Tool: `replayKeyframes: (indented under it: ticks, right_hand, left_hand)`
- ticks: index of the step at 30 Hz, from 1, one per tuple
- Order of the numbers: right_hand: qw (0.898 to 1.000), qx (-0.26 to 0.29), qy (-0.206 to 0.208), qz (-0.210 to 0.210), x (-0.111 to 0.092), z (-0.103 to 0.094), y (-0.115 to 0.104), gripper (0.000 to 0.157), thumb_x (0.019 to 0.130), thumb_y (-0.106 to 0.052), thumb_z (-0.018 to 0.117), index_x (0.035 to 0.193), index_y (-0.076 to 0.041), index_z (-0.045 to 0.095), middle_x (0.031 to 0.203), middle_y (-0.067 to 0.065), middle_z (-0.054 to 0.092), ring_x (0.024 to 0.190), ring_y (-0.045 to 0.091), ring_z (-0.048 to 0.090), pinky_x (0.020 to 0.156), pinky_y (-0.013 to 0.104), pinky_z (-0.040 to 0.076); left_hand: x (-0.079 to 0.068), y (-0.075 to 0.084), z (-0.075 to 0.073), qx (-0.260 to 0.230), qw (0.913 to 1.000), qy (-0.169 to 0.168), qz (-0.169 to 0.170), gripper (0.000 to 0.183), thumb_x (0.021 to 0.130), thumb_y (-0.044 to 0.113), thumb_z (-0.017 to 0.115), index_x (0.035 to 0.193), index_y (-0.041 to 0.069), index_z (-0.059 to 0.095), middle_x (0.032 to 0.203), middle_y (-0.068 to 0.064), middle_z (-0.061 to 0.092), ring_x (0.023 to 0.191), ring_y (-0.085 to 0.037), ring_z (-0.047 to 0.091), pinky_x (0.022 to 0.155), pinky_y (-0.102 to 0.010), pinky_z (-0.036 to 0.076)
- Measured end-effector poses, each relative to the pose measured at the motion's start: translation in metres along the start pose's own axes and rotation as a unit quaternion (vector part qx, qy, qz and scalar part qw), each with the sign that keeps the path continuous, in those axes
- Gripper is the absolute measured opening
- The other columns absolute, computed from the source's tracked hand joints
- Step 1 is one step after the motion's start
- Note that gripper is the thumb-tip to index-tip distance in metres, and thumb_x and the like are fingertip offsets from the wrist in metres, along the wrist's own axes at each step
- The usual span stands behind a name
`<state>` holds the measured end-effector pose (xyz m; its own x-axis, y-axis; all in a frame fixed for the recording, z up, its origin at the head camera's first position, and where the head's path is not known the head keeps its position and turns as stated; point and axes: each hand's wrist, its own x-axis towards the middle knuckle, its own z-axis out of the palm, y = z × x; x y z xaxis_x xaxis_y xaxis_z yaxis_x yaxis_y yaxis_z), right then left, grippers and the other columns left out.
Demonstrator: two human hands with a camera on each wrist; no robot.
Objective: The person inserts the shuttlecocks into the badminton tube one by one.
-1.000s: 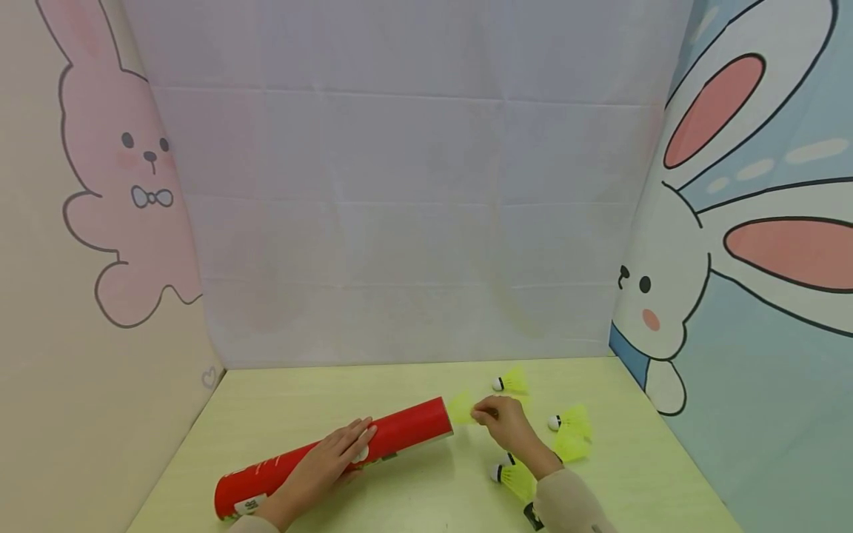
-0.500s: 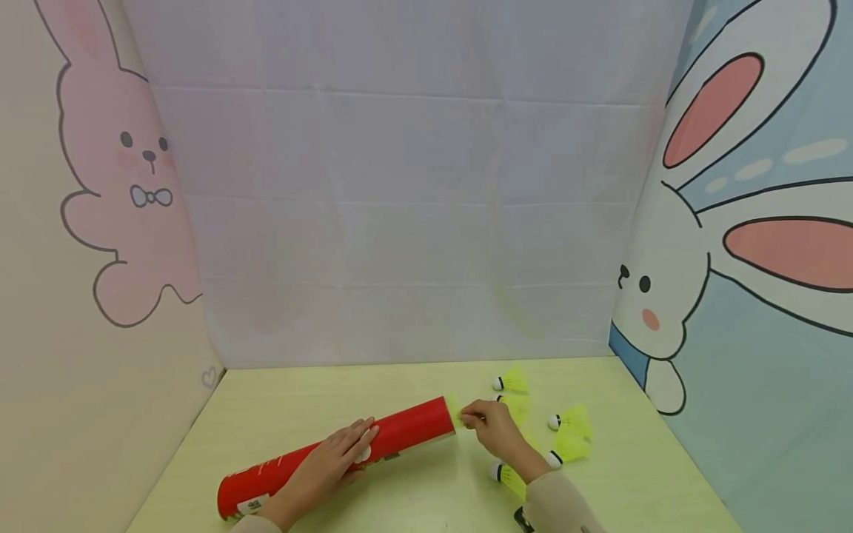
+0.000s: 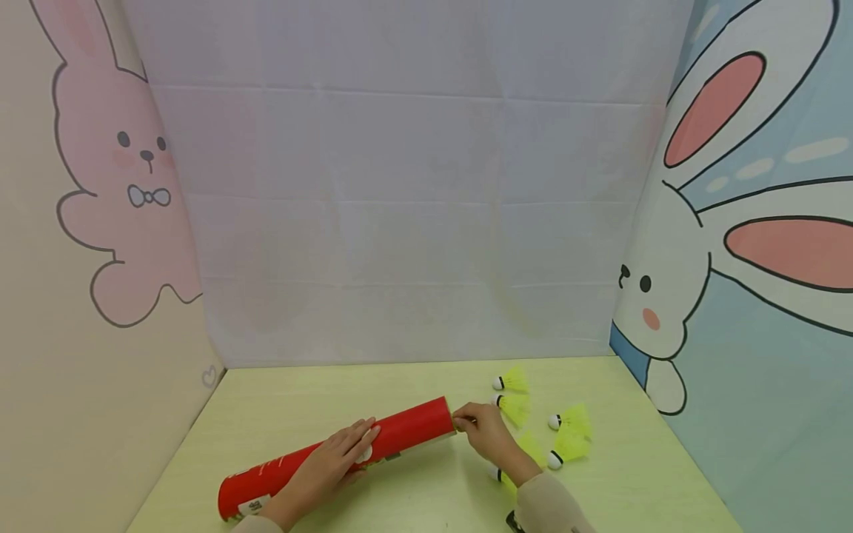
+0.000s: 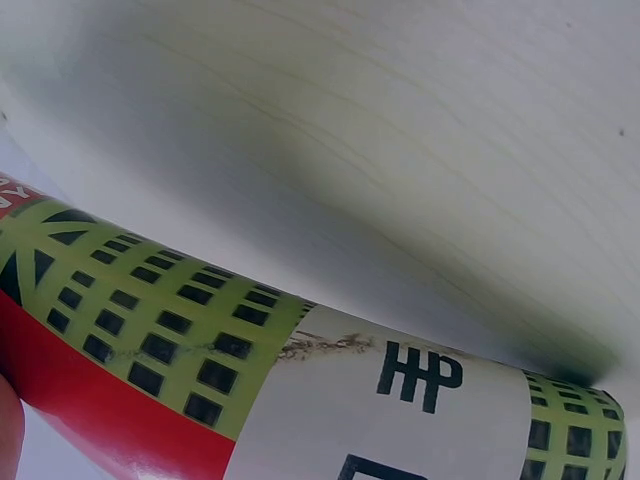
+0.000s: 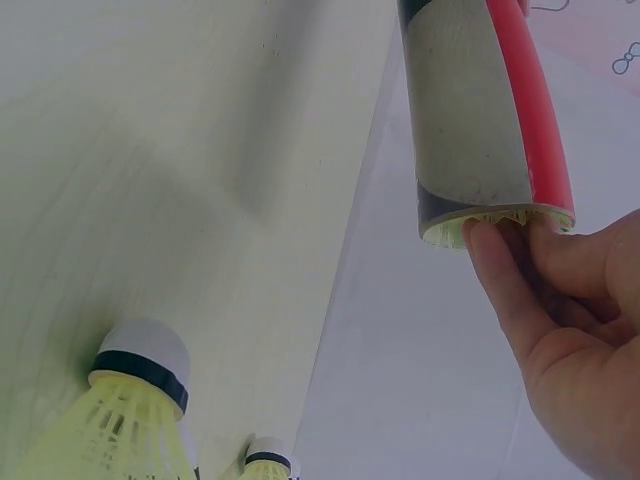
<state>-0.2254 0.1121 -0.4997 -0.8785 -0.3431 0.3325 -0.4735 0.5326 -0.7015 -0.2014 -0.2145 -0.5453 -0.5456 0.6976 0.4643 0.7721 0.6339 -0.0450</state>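
A long red shuttlecock tube (image 3: 413, 429) slants across the table, its right end raised and facing my right hand. My left hand (image 3: 324, 466) grips the tube around its middle, thumb on the near side. In the left wrist view the tube's underside (image 4: 380, 400) shows green, white and red print. My right hand (image 3: 488, 433) is at the tube's mouth, fingertips pinching a yellow shuttlecock (image 5: 510, 215) that lies almost wholly inside. Only a bit of its yellow skirt shows at the rim in the right wrist view; the rest is hidden.
Several yellow shuttlecocks with white heads lie on the table to the right, such as one at the back (image 3: 513, 380) and another further right (image 3: 571, 422). Part of a dark object (image 3: 513, 521) shows by the right sleeve. Fabric walls with rabbit drawings enclose the table.
My right hand has moved left to the tube's mouth, and the shuttlecock it pinches has slid into the tube. My left hand and the tube have hardly moved.
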Motion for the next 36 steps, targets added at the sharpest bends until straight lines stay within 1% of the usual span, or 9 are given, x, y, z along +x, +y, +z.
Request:
replayKeyframes:
  ticks: [4,7,12,16,20,23,29,32,36]
  right_hand:
    - [1.000,-0.007,0.006,-0.007,-0.001,0.004,-0.001,0.010,0.087,0.008,0.062,0.090,0.003,0.071,0.085,0.012,0.070,0.071,0.018,0.064,0.060,0.023,0.053]
    - [1.000,-0.013,0.008,-0.010,-0.001,0.005,-0.002,0.010,0.086,0.009,0.063,0.088,0.003,0.070,0.085,0.012,0.071,0.071,0.018,0.065,0.061,0.022,0.054]
    - [1.000,-0.003,-0.010,0.011,-0.004,-0.003,-0.003,0.010,0.089,0.002,0.063,0.093,0.000,0.072,0.087,0.009,0.071,0.075,0.019,0.066,0.064,0.022,0.054]
    - [0.999,0.006,-0.018,0.027,-0.007,-0.015,0.000,0.012,0.092,-0.003,0.061,0.097,-0.002,0.072,0.090,0.006,0.070,0.079,0.020,0.066,0.066,0.022,0.054]
    - [0.999,0.007,-0.017,0.037,-0.013,-0.029,0.010,0.012,0.093,-0.003,0.060,0.099,-0.002,0.071,0.094,0.009,0.069,0.081,0.021,0.066,0.068,0.021,0.054]
    - [0.999,-0.002,-0.010,0.054,-0.019,-0.041,0.019,0.012,0.093,-0.004,0.060,0.100,-0.003,0.070,0.095,0.010,0.069,0.082,0.022,0.066,0.069,0.021,0.054]
    - [0.995,-0.025,-0.003,0.095,-0.036,-0.064,0.035,0.013,0.092,-0.004,0.061,0.102,-0.001,0.069,0.097,0.010,0.069,0.085,0.024,0.067,0.070,0.026,0.055]
    - [0.992,-0.032,0.008,0.118,-0.043,-0.073,0.041,0.012,0.091,-0.004,0.062,0.101,-0.001,0.069,0.096,0.008,0.069,0.085,0.024,0.066,0.069,0.026,0.055]
    - [0.989,-0.053,0.029,0.135,-0.051,-0.084,0.048,0.012,0.089,-0.002,0.064,0.100,0.002,0.069,0.094,0.008,0.069,0.083,0.024,0.066,0.069,0.029,0.056]
  left_hand:
    - [0.001,0.000,0.002,0.007,0.9998,0.011,0.013,0.096,0.068,0.021,0.087,0.148,0.007,0.037,0.146,-0.012,0.044,0.131,-0.024,0.044,0.094,-0.038,0.051]
    - [0.000,0.000,0.003,0.009,0.9997,0.014,0.017,0.095,0.069,0.022,0.087,0.148,0.007,0.037,0.147,-0.011,0.043,0.131,-0.024,0.044,0.094,-0.037,0.051]
    - [0.000,0.001,0.002,0.001,0.9999,0.009,0.007,0.096,0.069,0.022,0.087,0.149,0.009,0.035,0.148,-0.011,0.042,0.131,-0.024,0.045,0.093,-0.040,0.051]
    - [0.001,0.002,0.000,-0.004,1.0000,0.003,0.000,0.096,0.068,0.021,0.087,0.149,0.009,0.036,0.148,-0.010,0.042,0.131,-0.025,0.044,0.093,-0.042,0.051]
    - [0.001,0.002,-0.001,-0.003,1.0000,0.001,0.002,0.095,0.070,0.021,0.086,0.149,0.009,0.035,0.147,-0.011,0.043,0.131,-0.025,0.045,0.093,-0.041,0.051]
    - [0.000,0.002,-0.002,-0.006,1.0000,0.002,0.002,0.094,0.070,0.021,0.086,0.149,0.009,0.036,0.147,-0.012,0.043,0.131,-0.025,0.045,0.093,-0.041,0.051]
    - [0.000,0.003,-0.001,-0.005,1.0000,0.000,-0.002,0.096,0.068,0.020,0.087,0.149,0.009,0.036,0.148,-0.010,0.043,0.130,-0.025,0.046,0.092,-0.042,0.051]
    - [0.000,0.004,-0.001,-0.004,1.0000,0.000,-0.002,0.097,0.067,0.020,0.088,0.149,0.009,0.036,0.147,-0.011,0.044,0.130,-0.025,0.046,0.092,-0.042,0.051]
    - [0.000,0.006,-0.001,-0.005,1.0000,-0.002,-0.002,0.097,0.067,0.020,0.087,0.149,0.009,0.036,0.147,-0.011,0.043,0.130,-0.026,0.046,0.093,-0.043,0.051]
